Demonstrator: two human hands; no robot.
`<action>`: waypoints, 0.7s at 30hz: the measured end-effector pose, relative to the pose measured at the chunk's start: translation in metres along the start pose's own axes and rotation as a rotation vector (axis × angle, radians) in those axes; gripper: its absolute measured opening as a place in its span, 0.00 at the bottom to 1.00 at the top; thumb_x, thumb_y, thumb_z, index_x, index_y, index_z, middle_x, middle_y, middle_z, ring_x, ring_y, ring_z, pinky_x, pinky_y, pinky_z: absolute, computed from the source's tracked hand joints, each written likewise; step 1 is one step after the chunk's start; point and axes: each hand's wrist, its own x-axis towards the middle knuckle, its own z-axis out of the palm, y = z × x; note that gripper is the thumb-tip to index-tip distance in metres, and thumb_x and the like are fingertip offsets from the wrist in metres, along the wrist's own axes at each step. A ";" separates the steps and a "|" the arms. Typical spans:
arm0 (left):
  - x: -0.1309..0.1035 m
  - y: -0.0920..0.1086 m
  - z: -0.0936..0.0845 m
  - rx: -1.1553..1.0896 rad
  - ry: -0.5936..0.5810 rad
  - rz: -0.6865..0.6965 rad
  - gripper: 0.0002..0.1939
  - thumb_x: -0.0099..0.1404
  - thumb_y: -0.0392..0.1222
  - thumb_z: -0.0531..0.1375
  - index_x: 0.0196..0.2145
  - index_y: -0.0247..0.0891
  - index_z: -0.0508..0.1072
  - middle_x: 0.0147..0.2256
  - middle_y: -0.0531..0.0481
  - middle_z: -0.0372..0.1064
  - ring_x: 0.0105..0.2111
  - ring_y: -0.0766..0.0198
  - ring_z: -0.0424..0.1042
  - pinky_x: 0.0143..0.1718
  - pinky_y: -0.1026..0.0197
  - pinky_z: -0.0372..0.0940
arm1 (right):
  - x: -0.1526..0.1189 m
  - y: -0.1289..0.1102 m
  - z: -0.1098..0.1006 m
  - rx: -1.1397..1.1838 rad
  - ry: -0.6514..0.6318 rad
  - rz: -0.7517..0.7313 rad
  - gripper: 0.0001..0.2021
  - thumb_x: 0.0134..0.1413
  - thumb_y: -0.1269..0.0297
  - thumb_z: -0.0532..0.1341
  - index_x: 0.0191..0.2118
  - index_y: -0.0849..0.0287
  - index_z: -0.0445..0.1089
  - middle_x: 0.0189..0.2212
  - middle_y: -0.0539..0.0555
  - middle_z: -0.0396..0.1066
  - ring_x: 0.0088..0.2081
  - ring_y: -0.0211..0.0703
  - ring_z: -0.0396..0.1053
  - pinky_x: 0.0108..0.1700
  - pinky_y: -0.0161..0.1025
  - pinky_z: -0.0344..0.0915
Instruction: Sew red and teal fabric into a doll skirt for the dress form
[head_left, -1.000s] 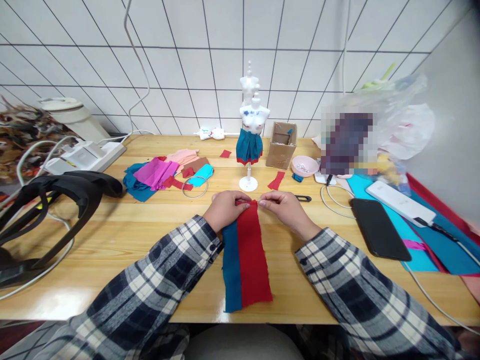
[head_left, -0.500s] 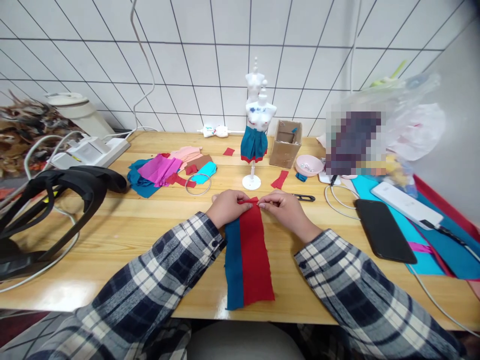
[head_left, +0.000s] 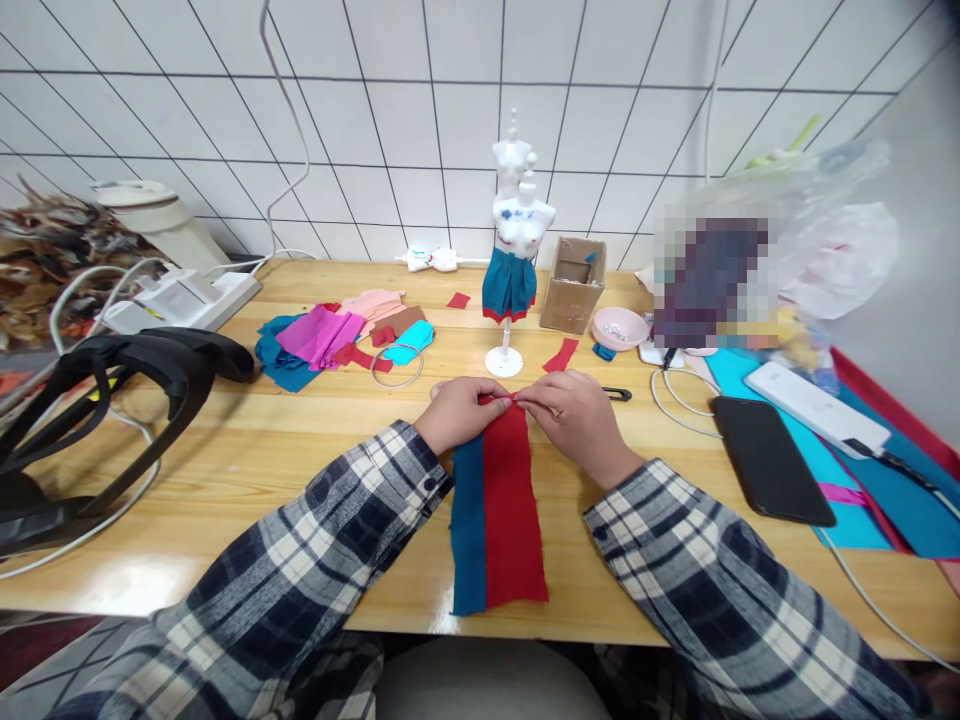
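A strip of red and blue fabric [head_left: 513, 520] lies lengthwise on the wooden table, its lower end near the front edge. My left hand [head_left: 466, 412] pinches its far end from the left, thumb on top. From the right, my right hand [head_left: 574, 420] has thumb and finger pressed together at the same far end, close to the left thumb. Whether a pin or needle sits between those fingertips is too small to tell. Just beyond the hands stands a small white dress form [head_left: 523, 222] wearing a blue skirt [head_left: 508, 285] with a red hem.
Fabric scraps [head_left: 319, 338] and a metal ring [head_left: 397, 366] lie at left, near a black headset [head_left: 112, 400]. Behind my right hand are a cardboard box [head_left: 571, 300], a pink bowl [head_left: 621, 328] and a partly hidden black cutter [head_left: 619, 395]. A phone [head_left: 772, 460] lies at right.
My right hand has shifted slightly left and its fingertips are closer to the left thumb at the fabric's far end. The folded end now shows less between the hands.
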 end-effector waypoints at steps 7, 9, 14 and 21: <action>0.001 -0.001 0.000 -0.050 0.016 -0.005 0.12 0.60 0.49 0.60 0.34 0.44 0.81 0.34 0.53 0.80 0.39 0.57 0.75 0.43 0.59 0.67 | -0.001 -0.001 -0.001 -0.062 0.023 -0.035 0.13 0.64 0.57 0.57 0.39 0.53 0.78 0.34 0.53 0.76 0.37 0.45 0.67 0.41 0.43 0.55; 0.001 0.000 0.000 -0.065 0.013 0.007 0.12 0.60 0.50 0.61 0.34 0.44 0.82 0.34 0.53 0.80 0.39 0.57 0.75 0.44 0.59 0.67 | -0.001 -0.001 -0.001 -0.075 0.025 -0.036 0.12 0.64 0.58 0.57 0.39 0.52 0.78 0.34 0.53 0.76 0.37 0.45 0.67 0.41 0.43 0.54; 0.001 -0.001 0.000 -0.124 0.014 0.028 0.11 0.60 0.50 0.62 0.33 0.43 0.82 0.36 0.52 0.80 0.41 0.57 0.76 0.44 0.60 0.67 | -0.001 -0.002 -0.001 -0.096 0.001 -0.030 0.11 0.64 0.59 0.58 0.40 0.52 0.78 0.34 0.54 0.76 0.37 0.45 0.67 0.41 0.44 0.53; 0.003 -0.007 0.000 -0.250 0.037 0.058 0.12 0.59 0.49 0.62 0.34 0.40 0.81 0.36 0.50 0.80 0.39 0.57 0.76 0.43 0.60 0.68 | -0.001 -0.001 -0.001 -0.001 0.024 -0.023 0.12 0.63 0.60 0.57 0.42 0.52 0.79 0.36 0.54 0.77 0.38 0.46 0.69 0.41 0.44 0.57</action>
